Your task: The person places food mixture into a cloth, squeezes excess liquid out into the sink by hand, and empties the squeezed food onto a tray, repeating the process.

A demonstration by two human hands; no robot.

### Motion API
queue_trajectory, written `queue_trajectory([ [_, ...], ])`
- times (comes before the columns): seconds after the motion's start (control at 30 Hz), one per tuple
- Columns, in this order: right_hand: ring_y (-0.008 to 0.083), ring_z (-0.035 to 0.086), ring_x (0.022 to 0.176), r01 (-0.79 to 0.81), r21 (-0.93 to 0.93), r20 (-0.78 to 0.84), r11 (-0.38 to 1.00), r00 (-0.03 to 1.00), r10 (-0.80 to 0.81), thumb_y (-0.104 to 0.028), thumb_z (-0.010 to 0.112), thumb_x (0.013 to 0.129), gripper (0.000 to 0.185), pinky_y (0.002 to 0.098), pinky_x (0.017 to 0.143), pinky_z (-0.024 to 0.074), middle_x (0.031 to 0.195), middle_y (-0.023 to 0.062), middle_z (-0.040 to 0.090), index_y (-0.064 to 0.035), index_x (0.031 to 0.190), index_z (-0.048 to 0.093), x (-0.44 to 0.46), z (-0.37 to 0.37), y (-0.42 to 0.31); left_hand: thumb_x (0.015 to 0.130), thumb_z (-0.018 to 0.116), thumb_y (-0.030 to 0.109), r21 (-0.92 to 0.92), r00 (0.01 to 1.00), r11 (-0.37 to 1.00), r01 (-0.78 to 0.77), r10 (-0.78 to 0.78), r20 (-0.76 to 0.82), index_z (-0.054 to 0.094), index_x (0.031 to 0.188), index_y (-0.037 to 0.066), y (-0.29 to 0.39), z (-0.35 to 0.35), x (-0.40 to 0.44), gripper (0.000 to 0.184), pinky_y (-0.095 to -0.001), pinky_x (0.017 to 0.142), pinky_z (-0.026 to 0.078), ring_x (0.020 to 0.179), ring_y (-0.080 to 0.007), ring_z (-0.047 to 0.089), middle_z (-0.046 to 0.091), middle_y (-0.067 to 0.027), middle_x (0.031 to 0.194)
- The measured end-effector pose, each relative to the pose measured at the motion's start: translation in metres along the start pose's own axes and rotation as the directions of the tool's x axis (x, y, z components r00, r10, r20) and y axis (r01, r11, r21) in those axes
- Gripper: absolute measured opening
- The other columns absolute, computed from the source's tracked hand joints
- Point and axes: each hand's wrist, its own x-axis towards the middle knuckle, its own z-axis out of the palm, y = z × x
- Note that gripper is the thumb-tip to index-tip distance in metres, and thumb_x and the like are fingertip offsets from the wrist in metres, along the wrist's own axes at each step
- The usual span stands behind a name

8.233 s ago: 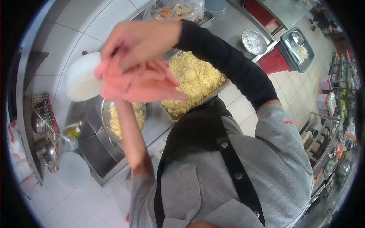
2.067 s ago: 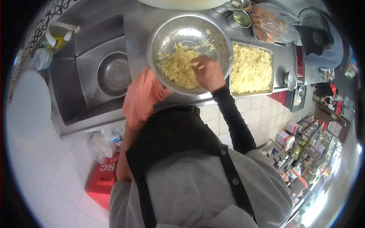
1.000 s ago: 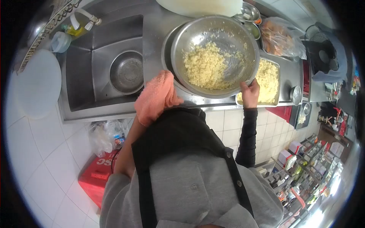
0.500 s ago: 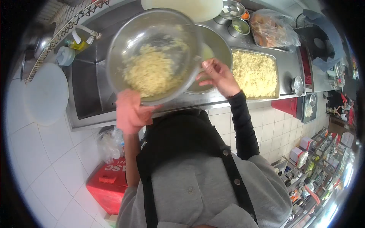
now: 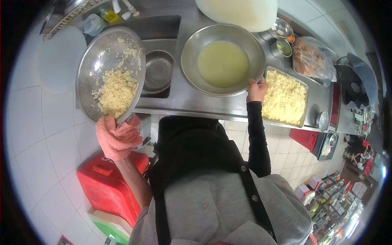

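My left hand (image 5: pixel 121 136), wrapped in a pink cloth (image 5: pixel 108 143), grips the near rim of a perforated metal colander (image 5: pixel 90 61). Pale yellow, crumbly food (image 5: pixel 116 92) lies in the colander, which is tilted over the left side of the sink. My right hand (image 5: pixel 257 90) pinches the near right rim of a wide steel bowl (image 5: pixel 190 61) on the counter. Cloudy yellowish liquid (image 5: pixel 223 64) sits in that bowl. Just right of my right hand is a rectangular tray (image 5: pixel 307 100) filled with similar yellow crumbly food (image 5: pixel 286 96).
In the sink (image 5: pixel 161 24) is a round metal pan (image 5: pixel 158 71). A white board (image 5: pixel 241 12), small bowls (image 5: pixel 281 28) and a plastic bag of brownish food (image 5: pixel 312 59) stand along the back. A red bin (image 5: pixel 110 183) is below left.
The colander has swung left, away from above the bowl to over the sink's left side. My right hand has gone from beside the colander to the bowl's rim. The view has shifted too.
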Motion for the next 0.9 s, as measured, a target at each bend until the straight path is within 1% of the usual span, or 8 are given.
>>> queue_trajectory([
  [0.1,0.0074,0.048,0.062,0.078,-0.055,-0.042,0.995,0.996,-0.080,0.008,0.066,0.071,0.019,0.0260,0.060,0.0409,0.066,-0.0009,0.059,-0.0050,0.065,0.053,-0.002,0.041,-0.017,0.080,0.080,0.017,-0.009,1.000,1.000,0.004,-0.004,-0.010,0.063,0.088,0.005,-0.010,-0.008,0.011,0.022,-0.0225,0.056,0.047,0.065,-0.0121,0.057,0.056,-0.0010,0.076],
  [0.27,0.0126,0.040,0.057,0.158,-0.167,-0.107,0.973,0.978,-0.177,0.001,0.066,0.062,0.026,0.0327,0.054,0.0372,0.055,-0.0009,0.047,-0.0041,0.058,0.041,0.015,0.102,-0.021,0.077,0.081,0.023,0.043,0.999,0.999,-0.006,0.007,-0.032,0.062,0.084,0.005,0.005,-0.020,0.025,0.027,-0.0231,0.058,0.047,0.065,-0.0147,0.058,0.054,-0.0029,0.074],
  [0.33,0.0151,0.040,0.054,0.211,-0.329,-0.137,0.921,0.954,-0.267,-0.003,0.067,0.061,0.028,0.0360,0.053,0.0379,0.053,0.0032,0.045,-0.0028,0.058,0.039,0.011,0.133,-0.035,0.073,0.081,0.027,0.156,0.979,0.976,-0.148,0.168,-0.117,0.060,0.080,0.006,-0.001,-0.025,0.036,0.031,-0.0259,0.059,0.047,0.065,-0.0194,0.058,0.053,-0.0047,0.073],
  [0.4,0.0237,0.041,0.052,0.246,-0.504,-0.085,0.828,0.940,-0.331,-0.008,0.067,0.060,0.026,0.0414,0.055,0.0409,0.053,0.0126,0.045,-0.0020,0.059,0.042,0.008,0.171,-0.048,0.068,0.081,0.031,0.413,0.835,0.815,-0.405,0.514,-0.194,0.058,0.077,0.006,-0.020,-0.026,0.048,0.035,-0.0295,0.058,0.046,0.065,-0.0247,0.057,0.052,-0.0061,0.071],
  [0.57,0.0402,0.055,0.057,0.411,-0.617,0.091,0.671,0.884,-0.459,-0.007,0.063,0.061,0.015,0.0482,0.059,0.0448,0.058,0.0202,0.052,-0.0024,0.062,0.049,-0.022,0.278,-0.092,0.068,0.070,0.025,0.378,0.803,0.816,-0.436,0.543,-0.246,0.048,0.068,0.008,-0.031,-0.034,0.063,0.028,-0.0356,0.055,0.040,0.061,-0.0299,0.050,0.045,-0.0076,0.066],
  [0.67,0.0467,0.059,0.067,0.468,-0.627,0.203,0.622,0.870,-0.450,-0.005,0.061,0.061,0.011,0.0523,0.062,0.0459,0.063,0.0229,0.057,-0.0029,0.064,0.051,-0.037,0.320,-0.108,0.066,0.068,0.022,0.241,0.929,0.917,-0.316,0.352,-0.119,0.043,0.063,0.010,-0.038,-0.042,0.076,0.028,-0.0374,0.053,0.037,0.059,-0.0313,0.047,0.040,-0.0083,0.064],
  [0.77,0.0464,0.062,0.070,0.524,-0.678,0.276,0.516,0.832,-0.482,-0.006,0.064,0.064,0.012,0.0543,0.064,0.0475,0.065,0.0231,0.060,-0.0040,0.070,0.054,-0.050,0.346,-0.103,0.065,0.070,0.024,0.181,0.894,0.897,-0.403,0.428,-0.129,0.047,0.061,0.012,-0.025,-0.054,0.089,0.026,-0.0358,0.050,0.035,0.055,-0.0282,0.047,0.046,-0.0074,0.062],
  [0.9,0.0444,0.065,0.070,0.652,-0.640,0.440,0.406,0.744,-0.502,-0.009,0.069,0.066,0.018,0.0554,0.065,0.0505,0.070,0.0210,0.065,-0.0056,0.079,0.057,-0.064,0.366,-0.078,0.068,0.070,0.028,0.106,0.966,0.961,-0.255,0.249,0.066,0.054,0.063,0.011,-0.041,-0.055,0.100,0.024,-0.0376,0.048,0.037,0.052,-0.0306,0.048,0.053,-0.0095,0.065],
])
